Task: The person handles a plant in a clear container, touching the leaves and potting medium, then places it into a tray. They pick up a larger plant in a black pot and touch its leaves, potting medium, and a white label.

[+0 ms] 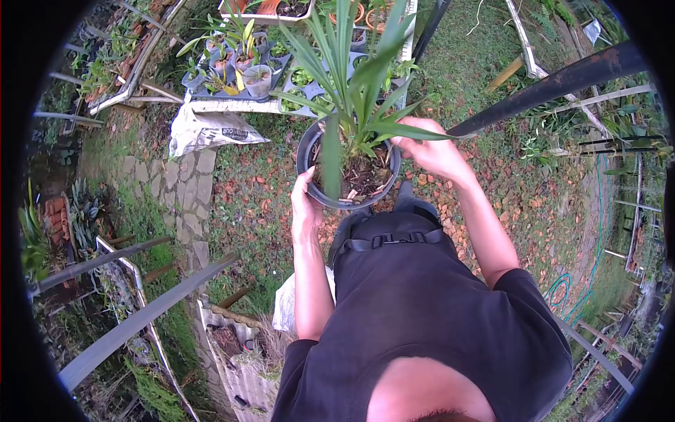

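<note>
A round black flowerpot is held up in front of my body. In it stands a leafy plant with long, strap-like green leaves, rooted in brown bark mix. My left hand is closed on the pot's near left side, thumb at the rim. At the right rim is my right hand, its fingers curled in and touching the pot's edge beside the plant's base. Leaves pass over and near those fingers, so part of the grip is hidden.
Beyond the pot, a white-framed bench carries potted seedlings and trays. A white plastic sack lies against its front. A dark pole slants in from the right. Stone paving and leaf-strewn ground surround me; a green hose lies at right.
</note>
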A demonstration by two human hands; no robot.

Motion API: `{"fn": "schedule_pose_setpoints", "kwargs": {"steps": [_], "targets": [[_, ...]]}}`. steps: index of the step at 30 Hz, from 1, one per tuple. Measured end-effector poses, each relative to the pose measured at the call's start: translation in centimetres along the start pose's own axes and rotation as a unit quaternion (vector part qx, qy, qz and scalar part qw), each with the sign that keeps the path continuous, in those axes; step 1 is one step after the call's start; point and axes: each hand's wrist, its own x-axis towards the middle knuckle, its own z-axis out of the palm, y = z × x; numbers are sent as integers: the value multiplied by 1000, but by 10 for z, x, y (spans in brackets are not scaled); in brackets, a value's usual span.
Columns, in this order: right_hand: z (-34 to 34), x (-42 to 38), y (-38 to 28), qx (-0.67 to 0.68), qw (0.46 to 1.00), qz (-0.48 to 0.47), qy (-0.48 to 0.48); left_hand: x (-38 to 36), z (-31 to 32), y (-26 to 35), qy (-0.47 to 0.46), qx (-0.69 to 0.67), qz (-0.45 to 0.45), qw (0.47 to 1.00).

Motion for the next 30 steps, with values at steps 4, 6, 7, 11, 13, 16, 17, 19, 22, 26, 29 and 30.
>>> {"fn": "schedule_pose_setpoints", "kwargs": {"steps": [4, 6, 7, 11, 13, 16, 17, 19, 22, 26, 29, 30], "targets": [[-14, -3, 9, 129, 986, -34, 101, 10, -15, -11, 29, -8, 23, 999], [-28, -8, 5, -35, 989, -32, 144, 21, -29, -19, 24, -9, 40, 999], [-31, -11, -1, -136, 975, -40, 172, 26, -34, -23, 20, -9, 49, 999], [-34, -19, -13, -271, 947, -29, 167, 13, -15, -12, 44, -1, 36, 998], [-30, -19, 6, -337, 915, -116, 190, 17, -21, -13, 28, -23, 19, 999], [-14, -12, 7, -238, 949, -140, 153, 22, -22, -17, 33, -18, 30, 999], [-7, -9, 7, -140, 977, -119, 113, 22, -20, -17, 39, -15, 36, 998], [10, -6, 2, -100, 984, -117, 87, 21, -19, -15, 28, -1, 20, 999], [27, 5, 21, -152, 975, -157, 47, 25, -17, -21, 17, 19, 65, 998], [35, 6, 18, -160, 980, -106, 58, 7, 2, -9, 1, 32, 42, 999], [42, 6, 18, -167, 979, -70, 88, 12, -7, -15, 17, 19, 36, 999], [41, 10, 27, -127, 982, -114, 86, 12, -9, -15, 13, 17, 35, 999]]}}
